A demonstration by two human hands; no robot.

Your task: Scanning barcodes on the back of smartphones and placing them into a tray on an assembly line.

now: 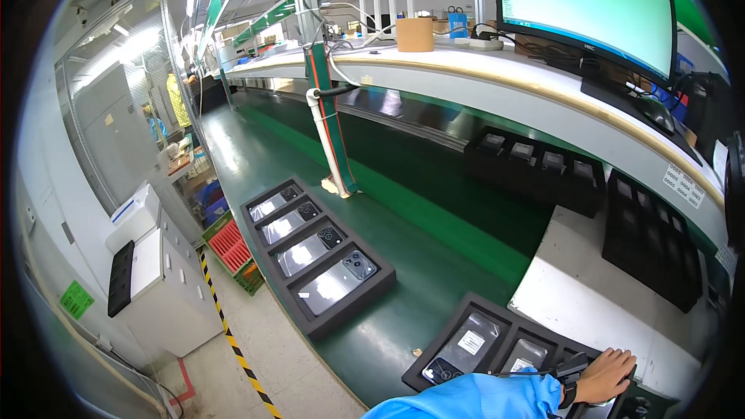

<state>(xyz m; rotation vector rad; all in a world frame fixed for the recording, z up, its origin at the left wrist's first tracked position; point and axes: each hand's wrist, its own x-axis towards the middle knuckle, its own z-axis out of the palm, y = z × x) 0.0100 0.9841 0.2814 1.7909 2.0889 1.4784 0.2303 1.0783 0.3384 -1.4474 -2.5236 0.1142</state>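
Note:
My left hand point(605, 376) reaches in at the lower right from a blue sleeve point(481, 397), with a black device strapped at the wrist. Its fingers curl over the far rim of a black foam tray point(508, 331). Phones in clear wrapping with white labels lie in that tray, among them a phone point(472, 341) in the left compartment; my forearm hides part of the rest. Left of it, a second foam tray point(341, 322) holds several phones, backs up, with camera bumps showing, such as the nearest phone point(337, 283). My right hand is out of view.
Both trays rest on a green bench surface point(434, 256). More black trays point(535, 159) stand under the shelf, at right beside a white board point(570, 264). A post point(322, 109) rises behind. Above are a monitor point(590, 8) and tape roll point(414, 34); crates point(233, 252) sit left.

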